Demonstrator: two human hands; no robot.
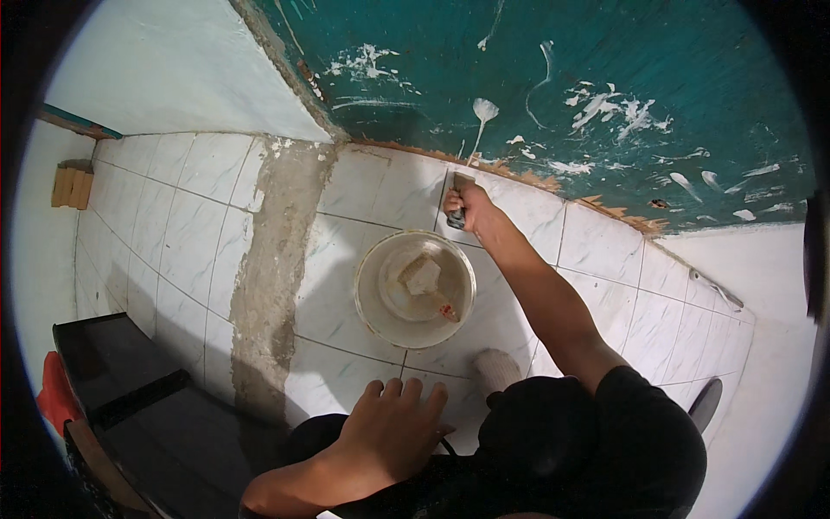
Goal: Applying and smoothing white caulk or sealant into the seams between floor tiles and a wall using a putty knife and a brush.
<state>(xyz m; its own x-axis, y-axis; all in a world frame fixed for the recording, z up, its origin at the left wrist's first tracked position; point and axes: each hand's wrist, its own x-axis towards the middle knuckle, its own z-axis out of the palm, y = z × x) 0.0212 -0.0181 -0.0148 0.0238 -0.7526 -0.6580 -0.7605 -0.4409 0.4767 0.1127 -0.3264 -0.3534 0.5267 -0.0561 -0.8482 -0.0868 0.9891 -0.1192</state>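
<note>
My right hand (467, 208) is closed around the dark handle of a scraper (464, 179). Its flat blade points at the foot of the green wall (484, 78); whether it touches cannot be told. Just nearer to me stands a round whitish bucket (361, 294). Inside lie a pale angular lump (420, 275) and something with a red-spotted end (448, 311), whose kind I cannot make out. My left hand (389, 424) is open and holds nothing, its fingers lying loosely over my dark-clothed leg on the near side of the bucket.
White tiles (181, 225) cover the floor, crossed by a rough grey cement strip (272, 259). A dark panel-like object (164, 406) stands at lower left. A light-handled tool (716, 289) lies by the right wall. Brown blocks (71, 187) sit far left.
</note>
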